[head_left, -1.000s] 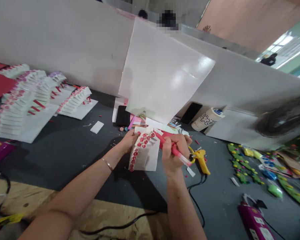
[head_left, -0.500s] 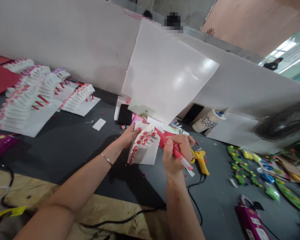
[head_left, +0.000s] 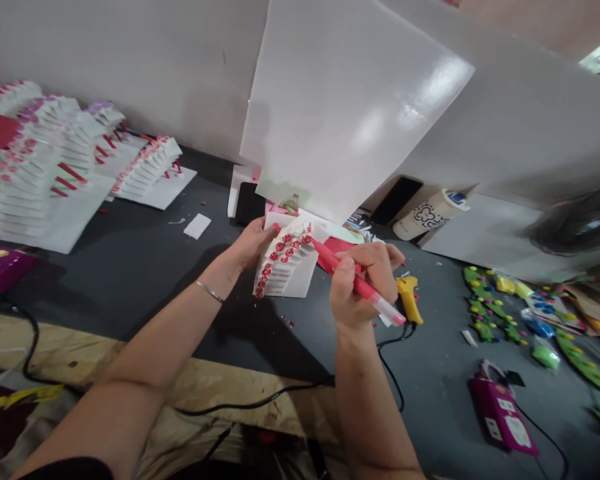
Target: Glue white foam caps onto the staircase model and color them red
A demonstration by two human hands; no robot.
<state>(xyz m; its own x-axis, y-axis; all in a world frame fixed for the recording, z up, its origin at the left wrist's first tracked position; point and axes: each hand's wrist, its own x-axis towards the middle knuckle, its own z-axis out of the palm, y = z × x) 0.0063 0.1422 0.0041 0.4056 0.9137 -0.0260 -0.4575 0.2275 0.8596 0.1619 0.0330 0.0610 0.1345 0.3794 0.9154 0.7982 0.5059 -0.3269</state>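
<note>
A small white paper model (head_left: 293,267) with rows of red rosettes along its curved, stepped top stands on a white base over the dark table. My left hand (head_left: 254,243) grips its left back edge, fingers closed and partly hidden behind it. In my right hand (head_left: 363,283) is a red pen (head_left: 365,290), held in a pinch, its tip at the upper right rosettes of the model. The tip's exact contact is too small to make out.
Similar white models (head_left: 150,170) stand at the left. A yellow glue gun (head_left: 410,300) lies right of my right hand. Behind are a phone (head_left: 397,200) and a patterned cup (head_left: 427,215). Purple power strips (head_left: 503,413) and green decorated pieces (head_left: 480,307) lie at the right.
The view has tilted down, so the table items appear higher. My left hand still holds the model, and the pen stays at its upper right with its rear end swung slightly rightward.
</note>
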